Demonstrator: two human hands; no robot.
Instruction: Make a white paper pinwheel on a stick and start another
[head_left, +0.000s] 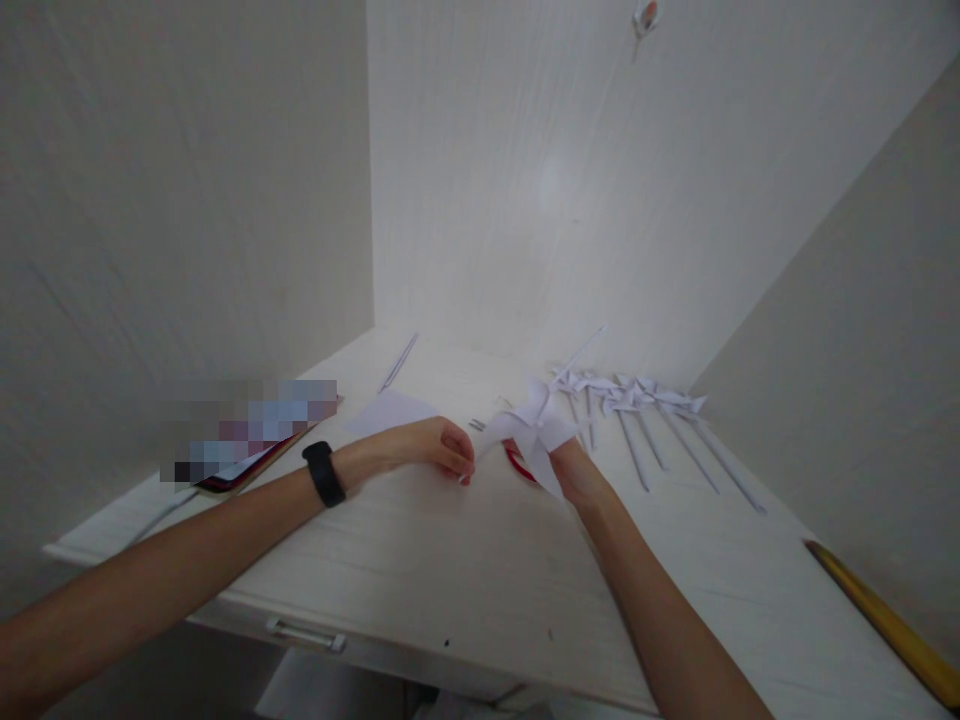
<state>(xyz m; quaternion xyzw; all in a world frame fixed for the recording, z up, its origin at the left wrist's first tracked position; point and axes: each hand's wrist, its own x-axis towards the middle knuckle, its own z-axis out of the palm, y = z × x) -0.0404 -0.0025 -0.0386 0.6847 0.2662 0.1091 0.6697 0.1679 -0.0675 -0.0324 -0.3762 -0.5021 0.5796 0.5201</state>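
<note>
A white paper pinwheel [538, 425] with its thin paper stick [581, 355] pointing up and away is held in my right hand [576, 470], whose fingers are mostly hidden behind the blades. To the left of it, my left hand [450, 450] is closed in a pinch. A tiny white bit shows at its fingertips, too small to name. Beneath the pinwheel lies a red curved handle [519, 465], seemingly of scissors, partly covered. A white paper sheet [394, 408] lies behind my left wrist, which wears a black band.
Several finished paper pinwheels [634, 395] lie in a row at the right, sticks toward me. Two thin paper sticks [399, 362] rest at the back left. A propped device with a blurred screen [262, 430] stands left. A yellow strip [877, 615] lies along the right edge.
</note>
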